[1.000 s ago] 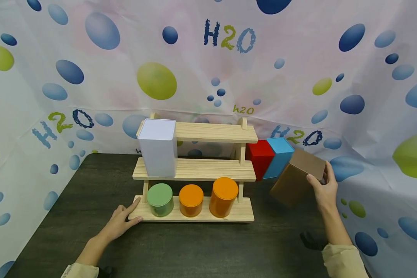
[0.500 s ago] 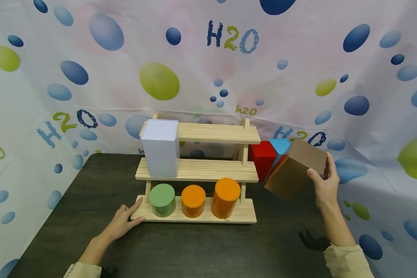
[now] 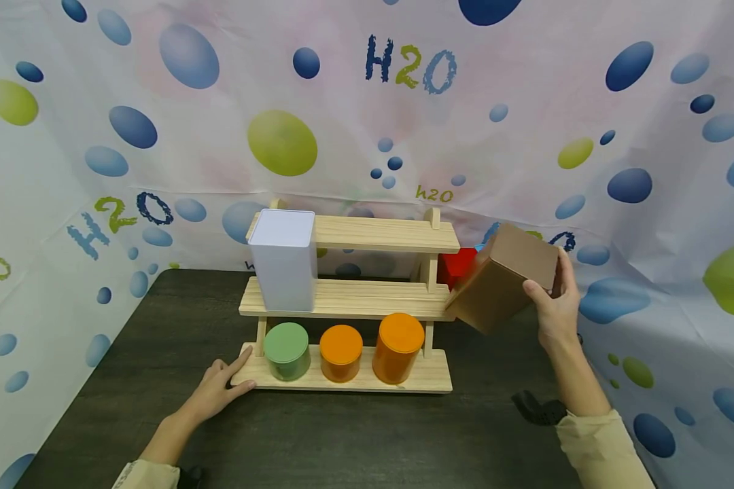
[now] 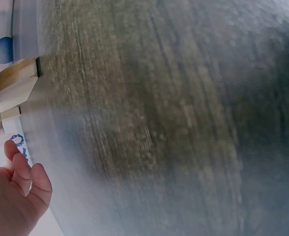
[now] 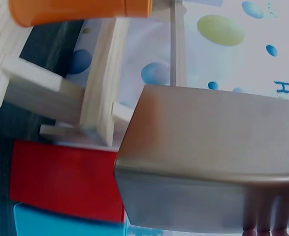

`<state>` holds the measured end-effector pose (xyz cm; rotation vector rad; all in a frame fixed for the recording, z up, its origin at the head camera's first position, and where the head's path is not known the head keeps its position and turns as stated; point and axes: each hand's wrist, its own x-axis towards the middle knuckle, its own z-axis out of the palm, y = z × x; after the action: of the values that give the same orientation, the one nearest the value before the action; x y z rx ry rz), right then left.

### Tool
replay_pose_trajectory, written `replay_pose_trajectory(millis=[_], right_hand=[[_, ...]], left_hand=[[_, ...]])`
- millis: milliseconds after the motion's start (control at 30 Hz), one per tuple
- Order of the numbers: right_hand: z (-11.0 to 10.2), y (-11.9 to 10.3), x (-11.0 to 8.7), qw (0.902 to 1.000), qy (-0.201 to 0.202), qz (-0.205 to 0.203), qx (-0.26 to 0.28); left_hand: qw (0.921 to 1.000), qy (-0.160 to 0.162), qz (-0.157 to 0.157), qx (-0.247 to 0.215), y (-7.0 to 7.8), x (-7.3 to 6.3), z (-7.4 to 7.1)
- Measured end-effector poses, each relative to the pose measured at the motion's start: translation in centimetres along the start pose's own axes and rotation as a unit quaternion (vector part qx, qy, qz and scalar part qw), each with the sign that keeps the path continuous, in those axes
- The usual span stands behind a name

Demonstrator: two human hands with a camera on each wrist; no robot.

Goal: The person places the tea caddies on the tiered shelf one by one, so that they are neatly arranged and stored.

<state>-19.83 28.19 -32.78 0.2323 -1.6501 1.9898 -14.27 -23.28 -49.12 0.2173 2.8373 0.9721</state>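
Note:
My right hand grips a brown, shiny tin box by its right end, thumb on the near side. The tin is held tilted, and its lower left corner overlaps the right end of the middle board in the head view. Three boards make up the wooden shelf rack. At the rack's lower left end my left hand rests with thumb and index finger stretched along the bottom board; its other fingers bend loosely in the left wrist view. A white tin box stands on the left of the middle board.
A green canister, a short orange canister and a taller orange one stand on the bottom board. Right of the rack are a red tin box and a blue tin box, mostly hidden in the head view. A printed curtain hangs behind.
My right hand has carried the brown tin up and left towards the rack, so it now covers most of the blue and red tins. The left hand keeps its place on the rack.

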Motion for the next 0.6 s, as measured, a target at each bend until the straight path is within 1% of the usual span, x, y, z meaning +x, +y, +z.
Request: replay_pose_trajectory(millis=[333,433,600], right_hand=[[3.8,0.2,1.0,0.9981,-0.053,-0.018,0.024],[5.0,0.3,1.1,0.9972,-0.071,-0.018,0.016],[6.7,0.6,1.3,0.9955,-0.094,-0.004,0.0]], left_hand=[[1.0,-0.005,-0.002,-0.004,0.1,0.0,-0.1],[1.0,-0.007,-0.003,-0.005,0.2,-0.1,-0.1],[0.9999,-0.01,-0.006,-0.004,0.1,-0.1,-0.1]])
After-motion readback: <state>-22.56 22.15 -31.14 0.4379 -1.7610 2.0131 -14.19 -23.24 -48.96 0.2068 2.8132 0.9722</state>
